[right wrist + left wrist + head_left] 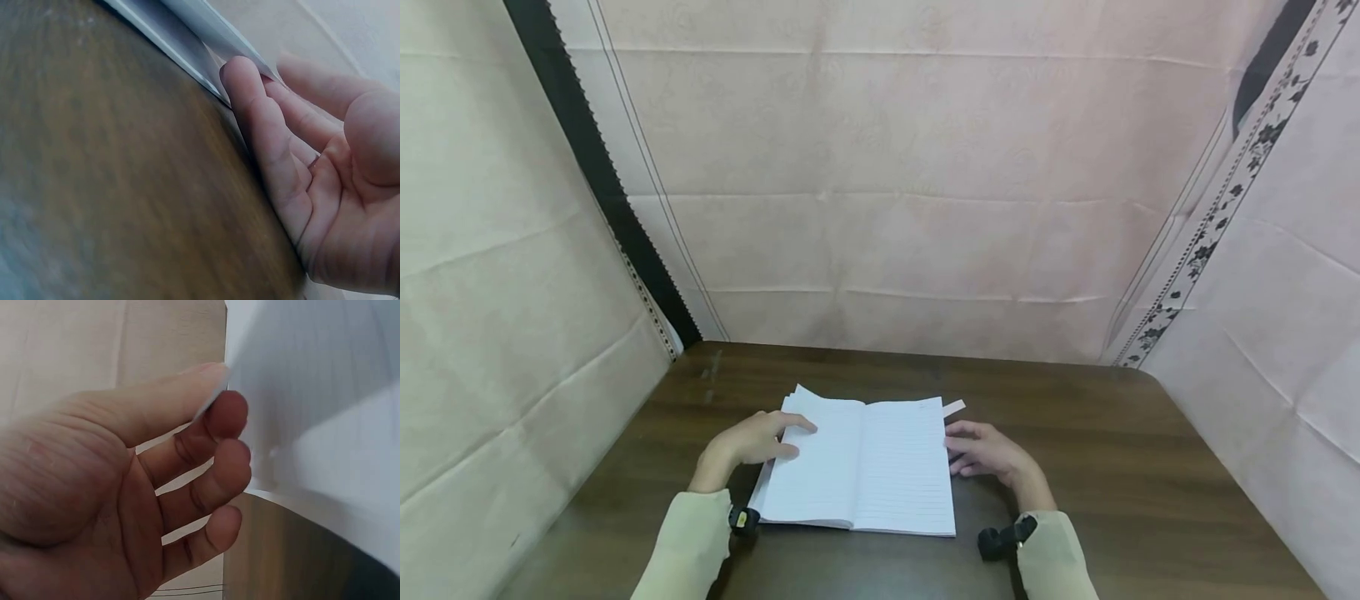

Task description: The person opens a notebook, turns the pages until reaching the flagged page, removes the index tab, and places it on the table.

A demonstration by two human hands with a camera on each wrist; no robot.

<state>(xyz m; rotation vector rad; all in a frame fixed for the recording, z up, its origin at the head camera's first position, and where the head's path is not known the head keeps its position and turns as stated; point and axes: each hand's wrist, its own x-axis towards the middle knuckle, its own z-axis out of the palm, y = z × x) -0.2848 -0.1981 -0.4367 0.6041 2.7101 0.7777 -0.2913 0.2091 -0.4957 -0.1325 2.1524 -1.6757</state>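
Observation:
An open notebook (904, 467) lies on the table, with a ruled right page and a left page that looks blank in the head view. My left hand (758, 437) is at the left page's outer edge. In the left wrist view, thumb and forefinger of the left hand (144, 469) pinch the edge of a white page (306, 394). At the notebook's right edge is my right hand (988, 454), its fingers loosely bent. The right wrist view has fingertips of the right hand (306, 144) touching the page edges (206, 37), the thumb held apart.
A narrow white strip (953, 407) sticks out at the notebook's upper right. The brown wood-grain table (1120, 467) is bordered by pale cloth (887, 208) at the back and both sides. Dark wrist devices (997, 543) sit at both cuffs.

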